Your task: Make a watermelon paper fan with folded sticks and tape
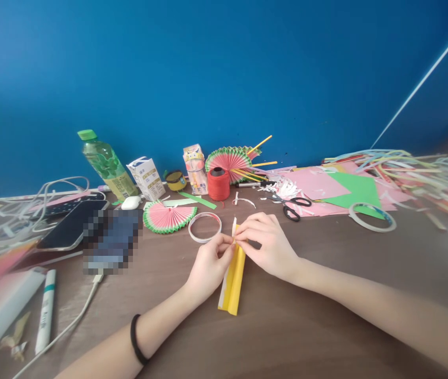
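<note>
L hand (209, 265) + R hand (270, 246): fingertips of both pinched shut on top end of yellow folded paper (232, 287), 2 grips close together, prob. to keep folds stacked. Lower end rests on table (326, 321), centre, near tape ring (205, 227). Scissors (292, 206) well apart.

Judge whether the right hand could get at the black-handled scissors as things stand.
Probably yes. The scissors lie just beyond the right hand, with only tabletop between. But that hand and the left hand both pinch the yellow folded paper, so it must let go first.
</note>
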### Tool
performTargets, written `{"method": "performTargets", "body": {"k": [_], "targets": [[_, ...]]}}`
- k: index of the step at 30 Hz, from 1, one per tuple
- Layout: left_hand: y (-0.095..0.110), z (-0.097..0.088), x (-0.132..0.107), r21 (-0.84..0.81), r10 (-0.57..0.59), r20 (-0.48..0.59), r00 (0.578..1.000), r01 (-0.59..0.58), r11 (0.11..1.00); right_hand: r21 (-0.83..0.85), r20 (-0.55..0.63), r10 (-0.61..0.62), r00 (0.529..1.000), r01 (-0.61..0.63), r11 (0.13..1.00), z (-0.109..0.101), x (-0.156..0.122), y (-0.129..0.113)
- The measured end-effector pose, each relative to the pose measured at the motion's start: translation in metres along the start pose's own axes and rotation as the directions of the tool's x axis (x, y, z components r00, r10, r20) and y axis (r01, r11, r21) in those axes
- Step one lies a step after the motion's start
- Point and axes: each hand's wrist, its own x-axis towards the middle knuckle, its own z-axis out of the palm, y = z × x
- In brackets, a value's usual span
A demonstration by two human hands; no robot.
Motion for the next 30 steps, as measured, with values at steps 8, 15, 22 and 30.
{"method": "performTargets", "body": {"k": [8,15,22,30], "targets": [[0.0021,0.0003,-0.0023,0.112,0.078,-0.016,0.997,-0.076,0.991,-0.034,0.080,-0.057,0.995,0.060,0.998,-0.0057,0.0018,-0.0018],[0.0028,0.0005,-0.0040,0.155,0.092,0.001,0.996,-0.091,0.984,-0.100,0.088,-0.113,0.990,0.121,0.988,-0.0043,0.0002,-0.0006],[0.0032,0.0005,-0.0031,0.112,0.075,-0.002,0.997,-0.074,0.991,-0.088,0.070,-0.116,0.991,0.122,0.989,-0.0033,0.0016,0.0005],[0.0037,0.0018,-0.0030,0.072,0.038,-0.001,0.999,-0.038,0.997,-0.009,0.085,-0.043,0.995,0.044,0.999,-0.0073,0.0036,-0.0002]]}}
